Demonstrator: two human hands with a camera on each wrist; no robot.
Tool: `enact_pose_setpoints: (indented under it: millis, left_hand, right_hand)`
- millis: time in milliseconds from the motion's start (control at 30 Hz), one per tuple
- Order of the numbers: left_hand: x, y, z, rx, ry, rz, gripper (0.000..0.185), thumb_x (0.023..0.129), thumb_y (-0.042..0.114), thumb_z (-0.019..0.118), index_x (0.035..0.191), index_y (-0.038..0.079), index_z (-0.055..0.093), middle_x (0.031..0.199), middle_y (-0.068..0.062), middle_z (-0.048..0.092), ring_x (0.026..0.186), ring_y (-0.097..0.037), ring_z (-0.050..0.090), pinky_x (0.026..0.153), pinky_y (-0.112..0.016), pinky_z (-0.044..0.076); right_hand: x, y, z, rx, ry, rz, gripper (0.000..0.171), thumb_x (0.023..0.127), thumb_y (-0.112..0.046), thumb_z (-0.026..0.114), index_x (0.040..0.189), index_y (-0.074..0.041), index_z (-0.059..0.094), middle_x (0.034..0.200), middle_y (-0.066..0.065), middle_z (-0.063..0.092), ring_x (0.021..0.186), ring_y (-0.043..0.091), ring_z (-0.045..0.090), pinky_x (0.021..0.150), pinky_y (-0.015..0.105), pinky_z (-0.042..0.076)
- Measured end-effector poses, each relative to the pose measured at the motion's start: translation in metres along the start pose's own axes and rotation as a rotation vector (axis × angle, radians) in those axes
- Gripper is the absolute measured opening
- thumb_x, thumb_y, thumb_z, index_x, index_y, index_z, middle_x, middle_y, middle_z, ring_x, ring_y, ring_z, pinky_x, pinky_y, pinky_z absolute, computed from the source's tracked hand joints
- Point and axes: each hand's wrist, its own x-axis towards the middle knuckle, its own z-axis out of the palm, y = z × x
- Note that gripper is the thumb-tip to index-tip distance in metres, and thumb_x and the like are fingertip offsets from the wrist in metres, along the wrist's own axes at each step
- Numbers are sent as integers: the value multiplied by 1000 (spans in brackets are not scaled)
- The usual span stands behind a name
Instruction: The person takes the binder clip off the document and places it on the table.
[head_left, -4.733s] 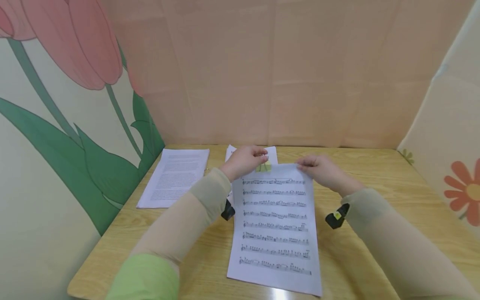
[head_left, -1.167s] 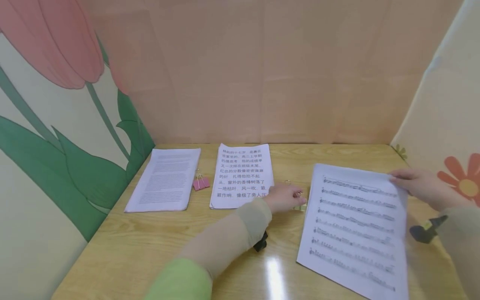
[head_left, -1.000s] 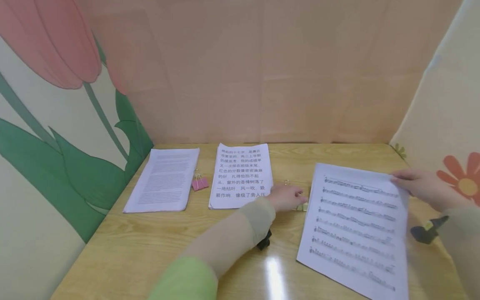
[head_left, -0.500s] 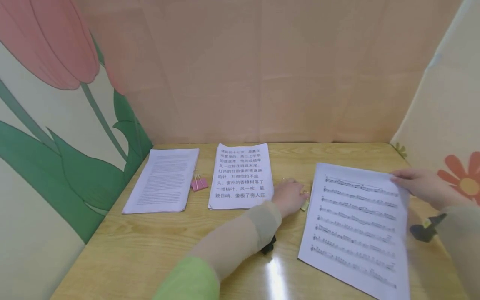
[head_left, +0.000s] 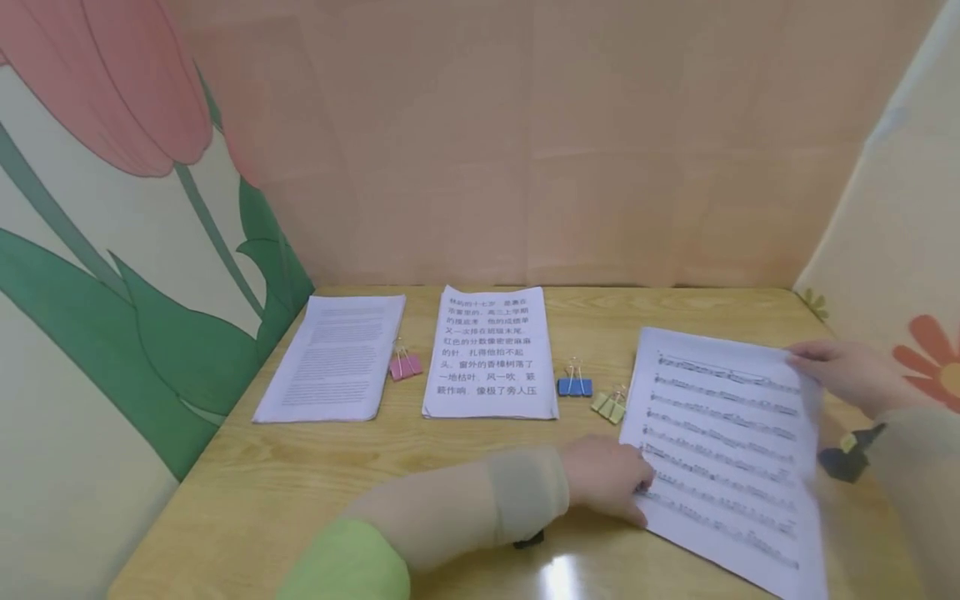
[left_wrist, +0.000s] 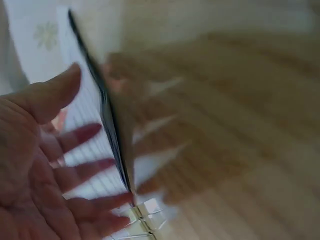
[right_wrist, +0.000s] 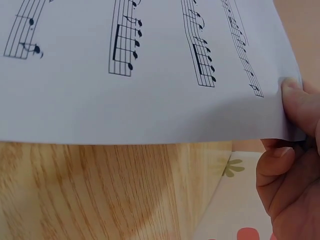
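Note:
Sheet music (head_left: 716, 442) slants over the right part of the table, its upper right corner pinched by my right hand (head_left: 840, 375). In the right wrist view the thumb (right_wrist: 297, 102) lies on the printed face, with curled fingers below the paper. My left hand (head_left: 606, 477) is at the sheet's left edge. The left wrist view shows its fingers spread, overlapping that edge, thumb apart from them. Just beyond this hand lie a yellow binder clip (head_left: 609, 407) and a blue binder clip (head_left: 575, 387).
A paper stack with large Chinese print (head_left: 487, 354) stands mid-table at the back. Left of it are a pink binder clip (head_left: 405, 367) and another stack with small print (head_left: 330, 358). A fabric-covered wall (head_left: 525, 167) closes off the far edge of the wooden table (head_left: 337, 483).
The sheet music has moved from the middle to the right. My left hand has left the yellow clip, now angled beside the blue one, and come nearer me to the sheet's left edge.

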Motion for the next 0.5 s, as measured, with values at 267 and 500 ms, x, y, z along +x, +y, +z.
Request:
enact_pose_setpoints:
  millis: [267, 500]
  left_hand:
    - [-11, 3, 4, 98, 26, 27, 38, 83, 54, 68, 115, 35, 59, 98, 20, 54, 81, 2, 47, 78, -19, 40]
    - [-7, 2, 6, 93, 51, 82, 24, 85, 50, 67, 102, 34, 59, 86, 22, 50, 75, 3, 45, 74, -16, 37]
  right_hand:
    - [8, 6, 5, -12, -1, 10, 70, 100, -51, 40, 136, 9, 40, 129, 39, 43, 114, 56, 39, 81, 64, 35]
    - [12, 6, 9, -113, 96, -63, 57, 101, -41, 44, 129, 8, 49, 129, 41, 43, 113, 59, 38, 84, 66, 32]
